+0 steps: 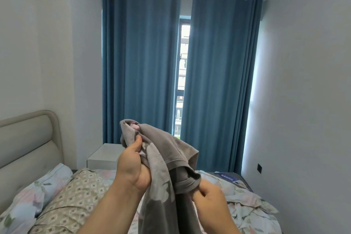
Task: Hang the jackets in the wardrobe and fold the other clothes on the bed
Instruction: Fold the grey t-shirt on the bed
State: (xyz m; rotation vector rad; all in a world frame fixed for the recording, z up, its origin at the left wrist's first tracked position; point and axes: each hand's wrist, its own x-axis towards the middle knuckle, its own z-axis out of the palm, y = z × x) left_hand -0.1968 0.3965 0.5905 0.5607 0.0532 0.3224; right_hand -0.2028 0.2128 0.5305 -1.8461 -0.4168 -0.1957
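Note:
A grey garment with a pale printed pattern [167, 150] hangs in the air above the bed [252, 207]. My left hand [133, 165] grips a bunched upper part of it, thumb pressed on the cloth. Lower and to the right, my right hand [210, 195] pinches a ribbed hem or cuff of the same garment. The rest of the cloth drops between my forearms and out of view at the bottom. No jacket or wardrobe is visible.
The bed carries a floral sheet and two pillows [62, 195] at the left by a padded headboard [28, 142]. A white nightstand [106, 154] stands behind the bed. Blue curtains [140, 62] cover the window. A blue box [228, 176] lies at the bed's far right.

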